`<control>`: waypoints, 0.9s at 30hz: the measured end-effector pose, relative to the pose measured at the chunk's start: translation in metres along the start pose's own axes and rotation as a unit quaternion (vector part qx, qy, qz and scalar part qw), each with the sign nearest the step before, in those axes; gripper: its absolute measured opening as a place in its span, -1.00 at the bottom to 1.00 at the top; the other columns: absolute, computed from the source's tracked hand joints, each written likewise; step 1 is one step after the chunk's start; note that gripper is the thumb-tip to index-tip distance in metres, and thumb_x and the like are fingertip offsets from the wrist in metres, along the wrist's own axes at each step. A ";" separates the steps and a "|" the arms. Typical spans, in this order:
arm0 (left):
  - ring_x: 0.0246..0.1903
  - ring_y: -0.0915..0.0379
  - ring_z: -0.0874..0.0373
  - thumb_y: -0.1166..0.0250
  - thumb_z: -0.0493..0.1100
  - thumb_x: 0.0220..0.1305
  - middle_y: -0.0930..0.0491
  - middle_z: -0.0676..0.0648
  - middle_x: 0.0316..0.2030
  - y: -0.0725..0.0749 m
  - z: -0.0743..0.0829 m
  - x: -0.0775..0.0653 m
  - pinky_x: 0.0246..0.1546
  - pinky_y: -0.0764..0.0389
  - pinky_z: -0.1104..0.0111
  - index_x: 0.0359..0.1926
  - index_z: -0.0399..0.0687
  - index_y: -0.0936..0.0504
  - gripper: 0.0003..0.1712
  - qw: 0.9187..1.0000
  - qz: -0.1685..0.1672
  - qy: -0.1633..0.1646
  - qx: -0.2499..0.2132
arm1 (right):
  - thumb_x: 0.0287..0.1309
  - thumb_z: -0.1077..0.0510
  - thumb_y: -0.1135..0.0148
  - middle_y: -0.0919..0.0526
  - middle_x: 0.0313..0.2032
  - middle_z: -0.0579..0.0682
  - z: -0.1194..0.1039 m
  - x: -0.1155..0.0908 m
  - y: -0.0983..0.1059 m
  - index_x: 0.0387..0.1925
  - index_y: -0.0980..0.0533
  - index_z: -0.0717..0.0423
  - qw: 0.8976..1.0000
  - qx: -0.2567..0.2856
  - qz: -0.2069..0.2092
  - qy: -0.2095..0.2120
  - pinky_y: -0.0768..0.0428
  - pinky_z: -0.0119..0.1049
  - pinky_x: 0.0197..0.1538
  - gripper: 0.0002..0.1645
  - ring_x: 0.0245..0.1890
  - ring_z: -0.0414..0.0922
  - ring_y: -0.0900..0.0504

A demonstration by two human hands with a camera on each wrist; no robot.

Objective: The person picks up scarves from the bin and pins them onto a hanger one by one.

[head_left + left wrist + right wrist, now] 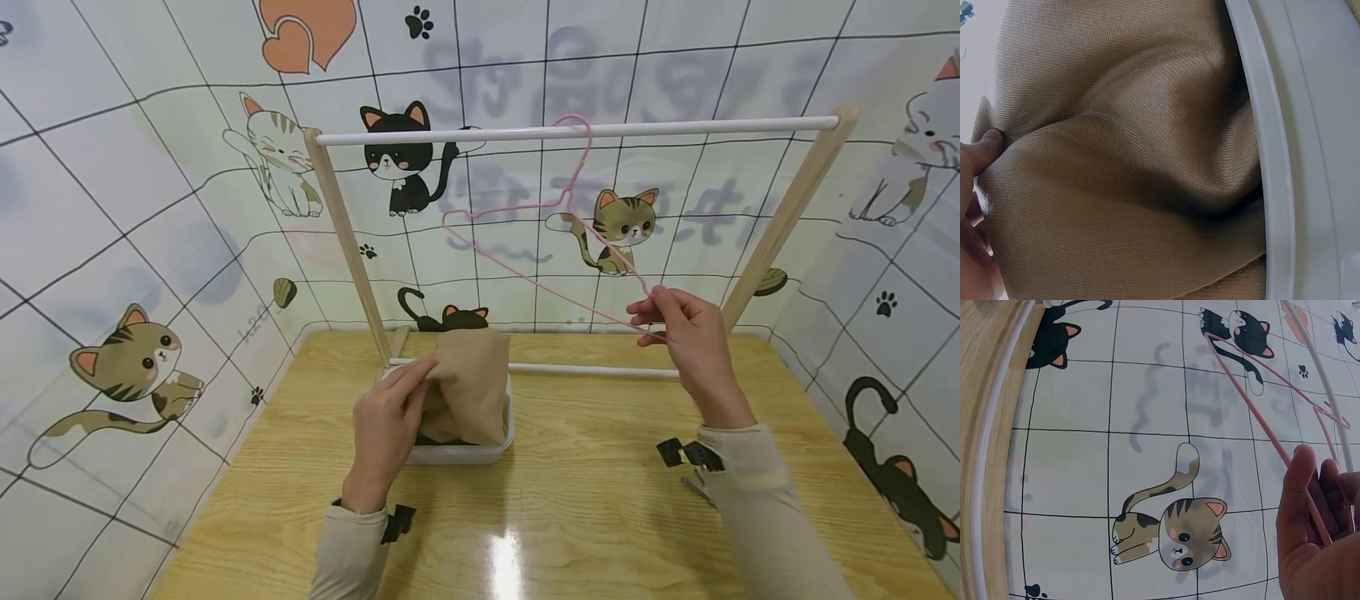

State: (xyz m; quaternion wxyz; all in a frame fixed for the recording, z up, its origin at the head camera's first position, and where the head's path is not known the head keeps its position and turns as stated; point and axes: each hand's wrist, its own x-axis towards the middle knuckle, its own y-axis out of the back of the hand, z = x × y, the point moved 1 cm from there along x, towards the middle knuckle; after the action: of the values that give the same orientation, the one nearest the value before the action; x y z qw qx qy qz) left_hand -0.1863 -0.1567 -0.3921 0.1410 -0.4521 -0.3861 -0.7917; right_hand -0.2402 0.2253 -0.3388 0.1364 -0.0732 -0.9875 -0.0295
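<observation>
A pink clothes hanger (542,285) hangs by its hook over the white rail of a wooden rack. My right hand (686,333) grips the hanger's right end, tilting that side down; in the right wrist view the hanger's bar (1254,409) runs into the fingers. With thumb and fingertips my left hand (390,417) pinches the upper left edge of a brown cloth (476,387). That cloth rises in folds from a white plastic bin (457,454). Close up, the left thumb (988,147) presses on the cloth's edge beside the bin's rim (1272,156).
The rack's top rail (480,135) spans two wooden posts, with a lower white bar (600,370) near the table. A small metallic object (697,490) lies by the right sleeve on the wood-grain table (585,517). Cat-printed sheeting (510,75) encloses the back and sides.
</observation>
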 end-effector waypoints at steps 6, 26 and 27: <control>-0.20 -0.77 0.05 -0.41 -0.33 0.29 -0.79 -0.07 -0.12 -0.001 0.000 0.000 -0.35 -0.72 0.19 0.04 -0.02 -0.78 -0.69 1.000 -0.002 0.003 0.002 | 0.46 -0.15 -0.12 -0.78 -0.28 -0.17 0.001 -0.001 0.003 -0.09 -0.66 0.18 1.000 0.008 0.002 -0.001 -0.70 -0.39 -0.38 -0.52 -0.26 -0.23 -0.72; -0.20 -0.76 0.04 -0.42 -0.35 0.27 -0.79 -0.08 -0.12 -0.002 -0.001 0.000 -0.35 -0.73 0.18 0.04 -0.02 -0.78 -0.67 1.000 -0.002 0.000 0.001 | 0.45 -0.10 -0.16 -0.79 -0.30 -0.14 -0.003 -0.004 0.006 -0.12 -0.65 0.20 0.999 0.044 0.018 0.022 -0.69 -0.41 -0.41 -0.57 -0.31 -0.22 -0.72; -0.20 -0.76 0.03 -0.42 -0.35 0.27 -0.79 -0.08 -0.12 -0.002 -0.001 0.000 -0.35 -0.73 0.18 0.04 -0.02 -0.78 -0.67 1.000 -0.002 0.001 0.001 | 0.45 -0.10 -0.15 -0.79 -0.30 -0.14 -0.003 -0.004 0.006 -0.11 -0.65 0.20 0.999 0.041 0.019 0.022 -0.69 -0.41 -0.41 -0.57 -0.31 -0.22 -0.72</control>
State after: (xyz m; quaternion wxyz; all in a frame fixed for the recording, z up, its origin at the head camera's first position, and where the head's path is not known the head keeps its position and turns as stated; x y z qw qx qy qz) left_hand -0.1877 -0.1557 -0.3935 0.1400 -0.4506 -0.3876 -0.7919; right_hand -0.2347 0.2304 -0.3373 0.1618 -0.0851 -0.9831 0.0124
